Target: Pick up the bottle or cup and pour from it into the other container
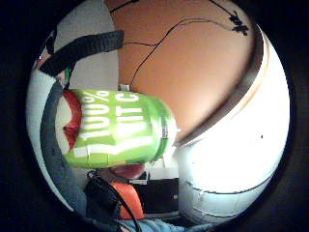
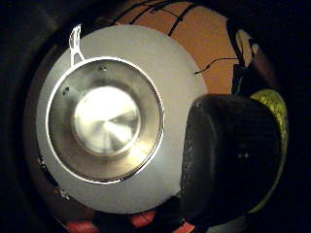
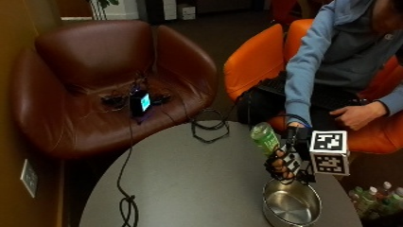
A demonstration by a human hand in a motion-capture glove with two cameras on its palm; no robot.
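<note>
In the outside view my gloved right hand (image 3: 286, 163) grips a green bottle (image 3: 264, 137) round its lower part and holds it above the table, just over the far rim of a steel pot (image 3: 292, 204). The bottle leans, its upper end pointing up and away from the pot. Its green label (image 1: 120, 128) reads "100% VIT C" close to the palm. The pot (image 2: 104, 119) lies empty and shiny beneath the palm, standing on the round grey table (image 2: 180, 63). A black gloved finger (image 2: 228, 155) covers most of the bottle (image 2: 274, 111) there.
Black cables (image 3: 129, 205) lie on the round table (image 3: 189, 189), with a loop (image 3: 207, 127) at its far edge. Behind stand a brown leather armchair (image 3: 94, 61) holding a small device (image 3: 140, 101) and an orange chair (image 3: 252, 61). Several bottles (image 3: 374, 198) sit on the floor.
</note>
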